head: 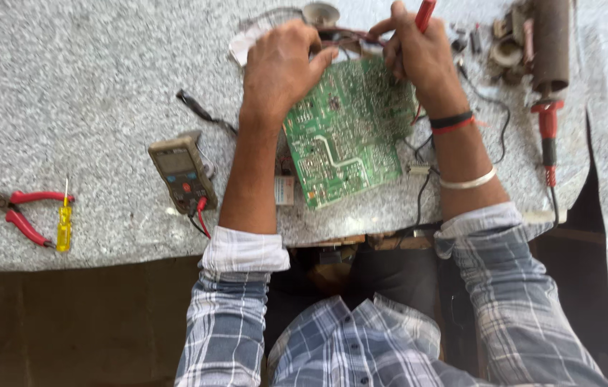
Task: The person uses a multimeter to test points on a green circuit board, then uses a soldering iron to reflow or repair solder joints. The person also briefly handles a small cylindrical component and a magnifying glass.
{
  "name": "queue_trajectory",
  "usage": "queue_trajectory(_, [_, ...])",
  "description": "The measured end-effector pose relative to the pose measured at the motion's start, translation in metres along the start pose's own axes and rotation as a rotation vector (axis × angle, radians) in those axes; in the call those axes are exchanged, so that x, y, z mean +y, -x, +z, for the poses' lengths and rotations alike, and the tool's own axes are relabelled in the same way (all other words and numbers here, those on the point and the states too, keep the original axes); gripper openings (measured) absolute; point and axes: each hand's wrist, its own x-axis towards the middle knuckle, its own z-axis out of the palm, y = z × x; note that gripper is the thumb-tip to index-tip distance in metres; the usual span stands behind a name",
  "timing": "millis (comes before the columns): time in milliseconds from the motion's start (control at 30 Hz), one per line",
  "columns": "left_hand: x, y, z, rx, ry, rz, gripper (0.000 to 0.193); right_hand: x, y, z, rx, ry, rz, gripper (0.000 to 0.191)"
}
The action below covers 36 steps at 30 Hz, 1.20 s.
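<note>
Hands [282, 68] steady flat green board [347, 132].

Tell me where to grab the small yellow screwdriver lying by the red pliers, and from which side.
Take the yellow screwdriver by its clear yellow handle, coming straight down from above. It lies flat on the granite bench, thin shaft pointing away from the person, handle nearest the bench edge. The red pliers lie close on its left, so probably pinch across the handle from its near end.

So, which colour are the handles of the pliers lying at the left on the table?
Red. The pliers show best in the head view, beside a yellow screwdriver.
</note>
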Motion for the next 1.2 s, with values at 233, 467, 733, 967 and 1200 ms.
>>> queue_trajectory(233, [-0.053, -0.03, 0.072, 0.062, 0.019, 0.047, 0.036, 0.087, -0.045, 0.007, 0.057, 0.009, -0.028, 0.039])
queue_trajectory(467, [-0.085, -0.021, 0.087, 0.074, 0.018, 0.056, 0.035, 0.116, -0.052, 0.032, 0.04, 0.121, -0.086, 0.035])
queue_trajectory(733, [-0.095, -0.019, 0.106, 0.105, -0.01, 0.102, 0.036, 0.132, -0.046, 0.035, 0.036, 0.127, -0.095, 0.035])
queue_trajectory(967, [-0.094, -0.016, 0.116, 0.145, 0.007, 0.114, 0.035, 0.147, -0.047, 0.027, -0.007, 0.1, -0.149, 0.034])
queue_trajectory(1200, [-0.099, -0.016, 0.125, 0.149, 0.01, 0.126, 0.035, 0.158, -0.046, 0.028, -0.031, 0.154, -0.197, 0.034])
